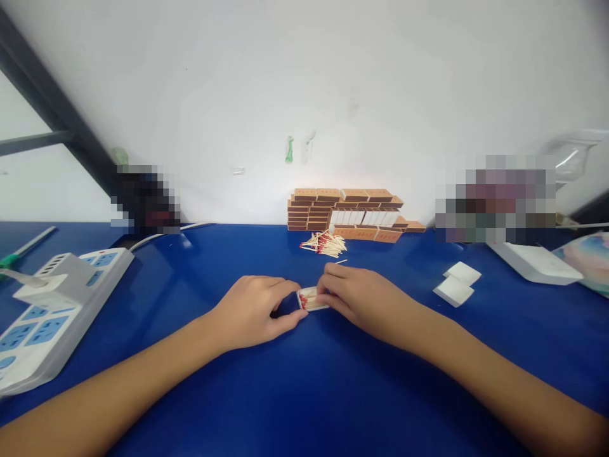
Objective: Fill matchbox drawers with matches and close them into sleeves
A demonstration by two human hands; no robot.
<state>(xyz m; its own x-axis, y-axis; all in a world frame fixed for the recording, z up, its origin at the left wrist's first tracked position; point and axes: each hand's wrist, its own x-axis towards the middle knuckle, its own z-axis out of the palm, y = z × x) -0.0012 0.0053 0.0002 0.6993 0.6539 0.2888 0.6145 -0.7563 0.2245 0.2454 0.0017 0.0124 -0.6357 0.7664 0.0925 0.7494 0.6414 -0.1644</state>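
Note:
A small white matchbox tray (313,308) rests on the blue table between my hands, with red-headed matches (304,301) inside. My left hand (259,309) grips the tray's left end between thumb and fingers. Over its right end, my right hand (354,292) has its fingers curled together, touching the tray or the matches; what they pinch is hidden. A single match (341,261) shows just behind the right knuckles. Beyond the hands lies a loose pile of matches (326,244), heads mostly to the left.
Stacked matchboxes (314,216) stand against the wall, with a row of white trays (364,218) among them. Two white tray-like pieces (457,284) lie at right, near a white box (537,263). A power strip (71,330) with a plugged-in adapter (57,279) occupies the left.

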